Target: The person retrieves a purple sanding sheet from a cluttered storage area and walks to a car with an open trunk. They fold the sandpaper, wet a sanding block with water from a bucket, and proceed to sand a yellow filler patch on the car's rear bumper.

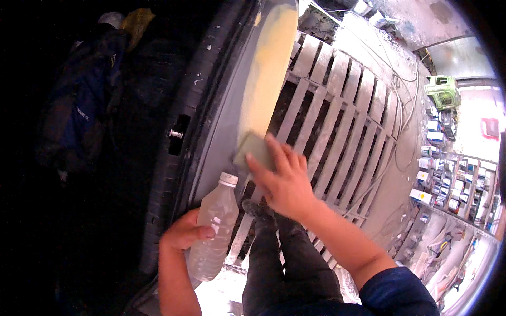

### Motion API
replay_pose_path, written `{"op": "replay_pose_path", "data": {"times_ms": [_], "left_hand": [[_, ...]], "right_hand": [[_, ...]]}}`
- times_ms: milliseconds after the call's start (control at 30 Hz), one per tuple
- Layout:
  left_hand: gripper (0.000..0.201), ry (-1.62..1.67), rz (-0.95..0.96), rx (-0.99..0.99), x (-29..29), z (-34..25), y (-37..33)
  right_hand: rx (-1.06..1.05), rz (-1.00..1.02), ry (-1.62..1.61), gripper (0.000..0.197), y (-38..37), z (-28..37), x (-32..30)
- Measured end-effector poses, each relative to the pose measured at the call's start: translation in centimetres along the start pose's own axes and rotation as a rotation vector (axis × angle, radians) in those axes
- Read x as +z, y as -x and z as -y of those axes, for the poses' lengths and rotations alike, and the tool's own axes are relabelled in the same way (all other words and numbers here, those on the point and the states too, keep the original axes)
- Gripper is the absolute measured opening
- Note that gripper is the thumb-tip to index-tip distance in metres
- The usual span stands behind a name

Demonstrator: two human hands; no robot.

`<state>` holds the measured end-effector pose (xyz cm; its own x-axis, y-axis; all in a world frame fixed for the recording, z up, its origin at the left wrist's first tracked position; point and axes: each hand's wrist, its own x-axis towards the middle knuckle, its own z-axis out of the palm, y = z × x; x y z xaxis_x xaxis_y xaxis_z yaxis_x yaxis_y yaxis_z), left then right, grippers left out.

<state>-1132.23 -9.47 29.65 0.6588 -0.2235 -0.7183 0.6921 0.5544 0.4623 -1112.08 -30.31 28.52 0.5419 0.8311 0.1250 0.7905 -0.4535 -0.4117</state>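
My left hand (185, 231) is wrapped round a clear plastic bottle (213, 250) with a white cap, held nearly upright beside the panel. My right hand (287, 181) grips a grey-green sanding block (254, 150), thumb and fingers along its edges. The block rests on the lower end of a yellow patch (271, 63) of filler. That patch covers the outer edge of a long grey vehicle panel (221, 124). The block hides the panel surface under it.
Left of the panel, a dark vehicle interior holds a metal latch (175, 134) and a dark blue jacket (79, 116). A slatted wooden platform (337, 121) covers the floor, with a loose hose (403, 121) beyond. A green plastic stool (443, 92) and several paint cans (421, 196) stand right.
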Motion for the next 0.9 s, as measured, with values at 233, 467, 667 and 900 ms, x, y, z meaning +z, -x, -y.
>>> {"op": "replay_pose_path", "data": {"times_ms": [233,467,667,900], "left_hand": [[0.070,0.002,-0.004,-0.014,-0.2,0.1,0.2],[0.067,-0.031,0.030,0.020,-0.2,-0.1,0.0],[0.068,-0.032,0.031,0.030,-0.3,-0.1,-0.2],[0.072,-0.065,0.015,-0.005,0.2,-0.4,-0.2]], "right_hand": [[0.084,-0.018,0.099,0.055,-2.1,0.4,0.3],[0.139,-0.132,0.007,0.062,-4.2,-1.1,0.5],[0.101,0.005,-0.037,0.054,1.1,1.4,1.2],[0.118,-0.137,0.017,0.058,-4.7,-1.4,0.7]]}}
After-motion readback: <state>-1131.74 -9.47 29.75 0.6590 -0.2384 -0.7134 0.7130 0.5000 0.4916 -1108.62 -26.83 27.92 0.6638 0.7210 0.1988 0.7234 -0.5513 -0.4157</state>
